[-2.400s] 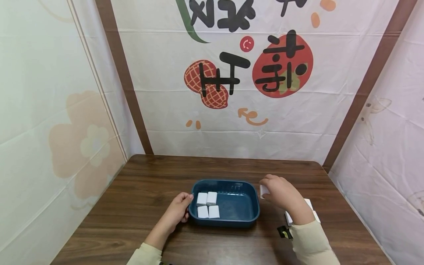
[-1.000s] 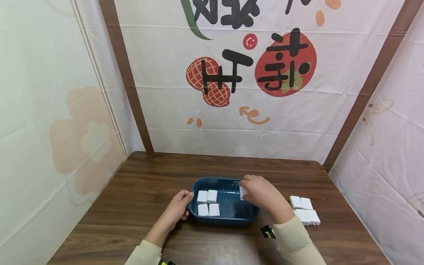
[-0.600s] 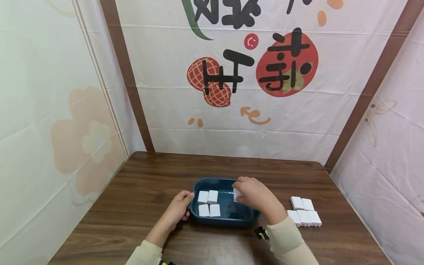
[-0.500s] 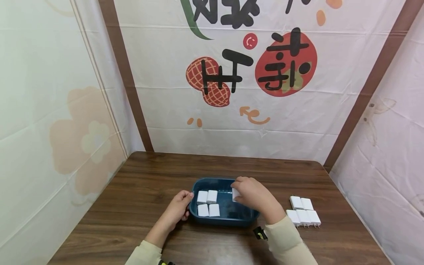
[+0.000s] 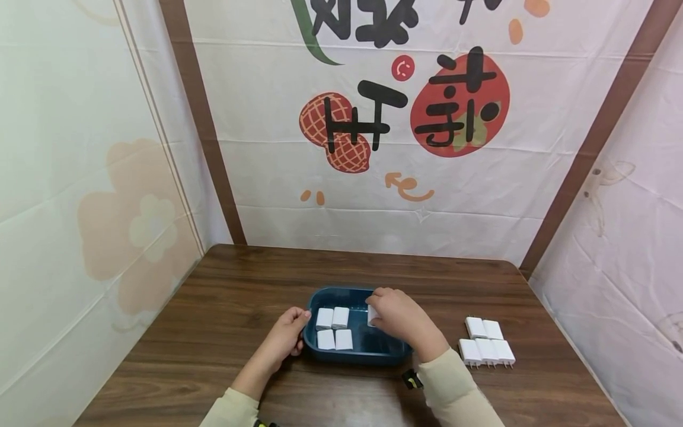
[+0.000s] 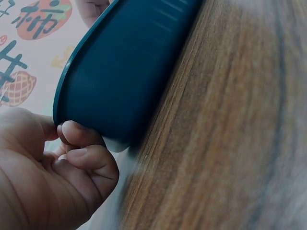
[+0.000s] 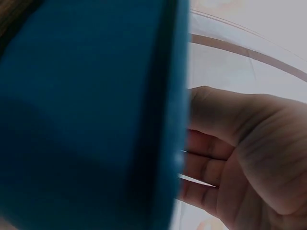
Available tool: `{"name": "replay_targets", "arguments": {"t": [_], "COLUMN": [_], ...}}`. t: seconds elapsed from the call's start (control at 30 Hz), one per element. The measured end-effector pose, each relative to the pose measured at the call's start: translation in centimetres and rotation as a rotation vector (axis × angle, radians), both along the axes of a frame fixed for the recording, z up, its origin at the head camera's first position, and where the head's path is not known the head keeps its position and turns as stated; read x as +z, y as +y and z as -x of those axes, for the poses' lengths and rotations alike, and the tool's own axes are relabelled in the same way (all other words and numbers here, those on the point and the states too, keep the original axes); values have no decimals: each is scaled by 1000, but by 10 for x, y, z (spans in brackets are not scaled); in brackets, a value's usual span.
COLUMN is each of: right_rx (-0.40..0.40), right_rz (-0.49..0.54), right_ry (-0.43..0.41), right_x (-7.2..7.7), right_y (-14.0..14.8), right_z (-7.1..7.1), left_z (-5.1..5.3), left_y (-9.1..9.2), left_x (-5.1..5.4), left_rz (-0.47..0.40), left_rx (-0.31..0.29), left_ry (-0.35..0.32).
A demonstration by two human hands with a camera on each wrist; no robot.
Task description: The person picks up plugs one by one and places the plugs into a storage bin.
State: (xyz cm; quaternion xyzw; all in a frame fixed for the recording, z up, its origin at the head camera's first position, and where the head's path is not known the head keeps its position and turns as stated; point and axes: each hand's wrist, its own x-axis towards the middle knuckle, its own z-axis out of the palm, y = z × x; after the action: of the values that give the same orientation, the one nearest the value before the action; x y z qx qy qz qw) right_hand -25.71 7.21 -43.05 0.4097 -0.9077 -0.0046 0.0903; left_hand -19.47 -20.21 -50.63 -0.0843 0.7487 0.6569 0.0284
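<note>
**Left hand (image 5: pixel 286 335) grips, right hand (image 5: pixel 397 315) pinches**

From here, the left hand holds the dark-blue, rounded rectangular tray (image 5: pixel 363 358) by its left end, apparently steadying it. The right hand pinches a white squarish block (image 5: pixel 371 316) over the tray; I can't tell whether it touches bottom. Four white rectangular blocks (image 5: pixel 324 319) sit inside, leftward, perhaps leaving room; five white pronged plugs (image 5: pixel 487 351) lie to the right, seemingly for easy reach.
</note>
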Motion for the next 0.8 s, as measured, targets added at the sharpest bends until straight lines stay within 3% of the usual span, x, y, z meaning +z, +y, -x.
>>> {"name": "replay_targets", "arguments": {"t": [0.8], "right_rx": [31], "right_rz": [7], "right_ry": [41], "right_x": [-30], "right_y": [-22], "right_z": [4], "left_z": [1], "left_y": [0], "left_x": [0], "left_rz": [20], "left_rx": [-3], "left_ry": [-13]}}
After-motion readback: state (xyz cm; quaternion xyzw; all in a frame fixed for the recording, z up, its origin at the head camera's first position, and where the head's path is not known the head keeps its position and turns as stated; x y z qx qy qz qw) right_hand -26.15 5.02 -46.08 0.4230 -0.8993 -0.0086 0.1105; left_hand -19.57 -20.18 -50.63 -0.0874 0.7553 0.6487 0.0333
